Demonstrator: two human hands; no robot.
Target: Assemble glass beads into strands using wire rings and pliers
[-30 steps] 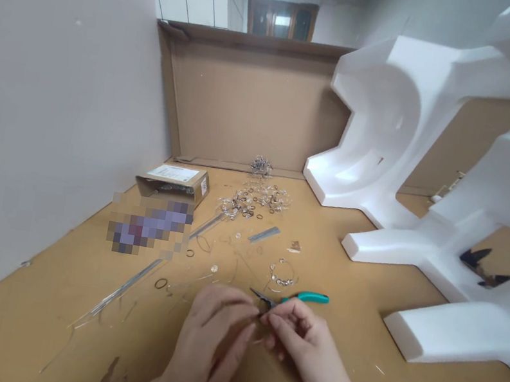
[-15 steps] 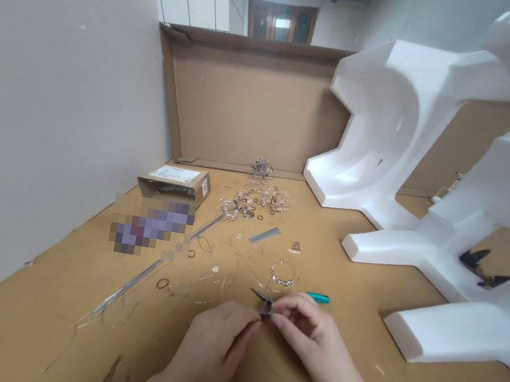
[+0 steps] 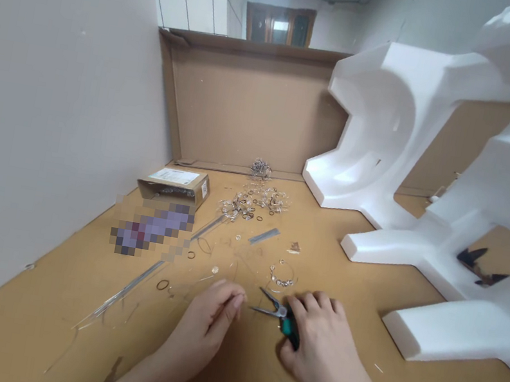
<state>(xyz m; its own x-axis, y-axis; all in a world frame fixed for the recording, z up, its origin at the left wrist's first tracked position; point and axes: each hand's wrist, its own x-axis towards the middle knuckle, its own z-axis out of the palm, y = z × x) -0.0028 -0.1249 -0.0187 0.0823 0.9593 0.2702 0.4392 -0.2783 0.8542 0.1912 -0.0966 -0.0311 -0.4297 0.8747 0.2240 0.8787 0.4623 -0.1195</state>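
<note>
My right hand (image 3: 321,339) is wrapped over the teal and black handles of a pair of pliers (image 3: 281,312), whose slim jaws stand apart and point left. To the left of the jaw tips, my left hand (image 3: 215,315) has thumb and forefinger pinched together. Whatever sits in that pinch is too small or hidden to make out. Just beyond the pliers lies a beaded wire ring (image 3: 282,275) with clear beads along its near side.
Beaded wire pieces (image 3: 253,204) are scattered farther back, with a tangled wire clump (image 3: 261,167) behind. A small cardboard box (image 3: 176,184) and a long bundle of wires (image 3: 135,282) are at left. White foam packaging (image 3: 374,263) fills the right side.
My right hand has closed over the plier handles, and the jaws have swung apart. My left hand has drawn back slightly left, away from the right.
</note>
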